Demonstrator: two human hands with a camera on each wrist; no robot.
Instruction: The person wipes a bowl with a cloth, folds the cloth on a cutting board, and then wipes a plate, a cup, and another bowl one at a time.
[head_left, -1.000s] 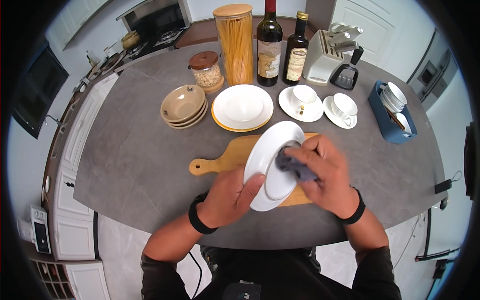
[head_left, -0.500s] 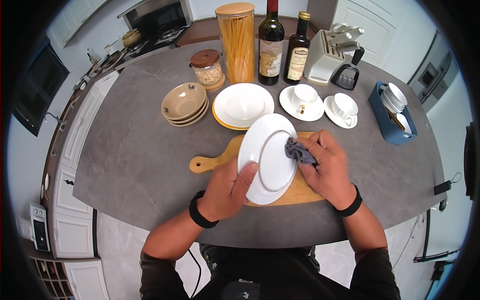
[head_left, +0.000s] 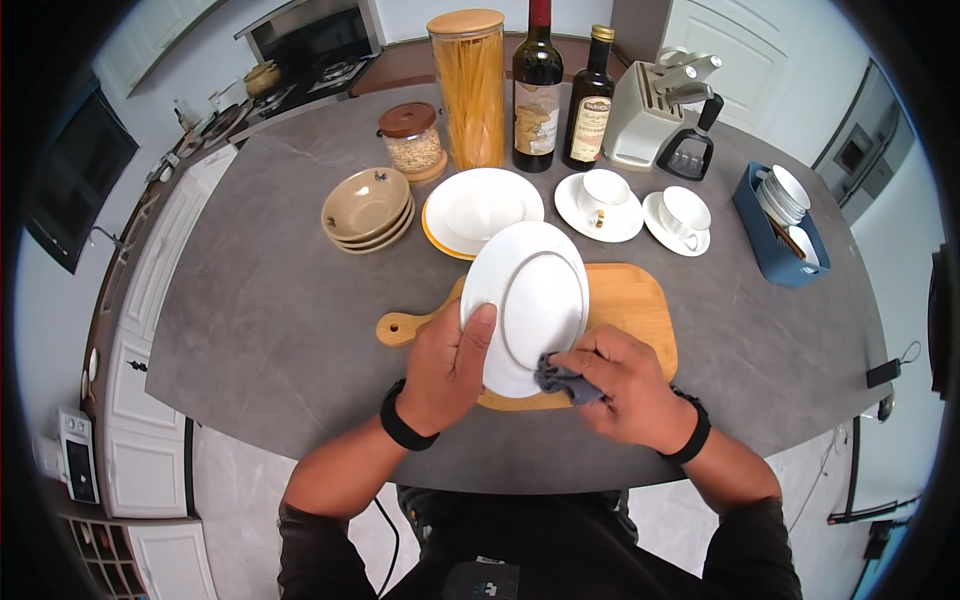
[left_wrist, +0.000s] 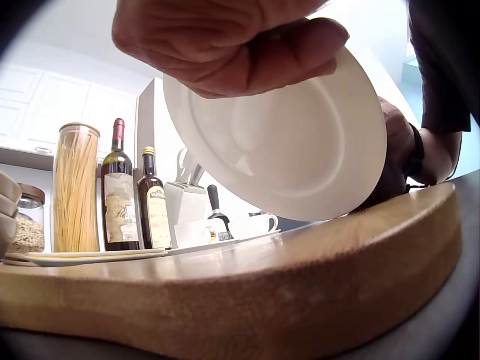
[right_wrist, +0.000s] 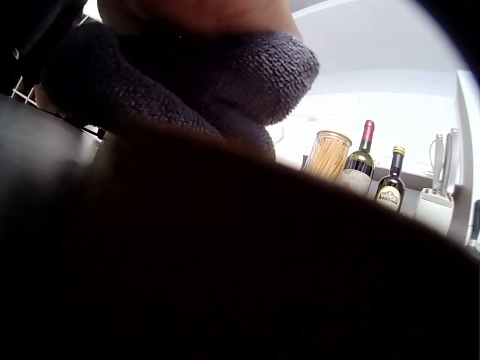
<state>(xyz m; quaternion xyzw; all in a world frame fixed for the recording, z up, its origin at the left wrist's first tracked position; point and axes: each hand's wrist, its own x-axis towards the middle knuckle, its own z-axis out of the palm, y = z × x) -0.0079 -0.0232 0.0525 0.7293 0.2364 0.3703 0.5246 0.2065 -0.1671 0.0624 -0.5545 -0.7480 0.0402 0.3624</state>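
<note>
My left hand (head_left: 447, 362) grips a white plate (head_left: 545, 312) by its left edge, the thumb lying over the underside that faces me. The plate is tilted up above a wooden cutting board (head_left: 630, 310). In the left wrist view the plate's eating side (left_wrist: 292, 142) shows, with the hand's curled fingers at its rim. My right hand (head_left: 625, 385) pinches a crumpled grey cloth (head_left: 567, 380) against the plate's lower right rim. Up close in the right wrist view, the cloth (right_wrist: 262, 79) has a rough terry weave; a large dark shape covers the lower part there.
Behind the board stand stacked brown bowls (head_left: 366, 205), white plates (head_left: 485, 205) and two cups on saucers (head_left: 600, 228). Farther back are a pasta jar (head_left: 470, 95), two bottles (head_left: 537, 110) and a knife block (head_left: 637, 115). A blue bin (head_left: 785, 250) with dishes sits at right.
The right hand with the cloth has slid from the plate's upper right down to its lower right rim. The left hand has turned the plate's underside more toward me and shifted it slightly left.
</note>
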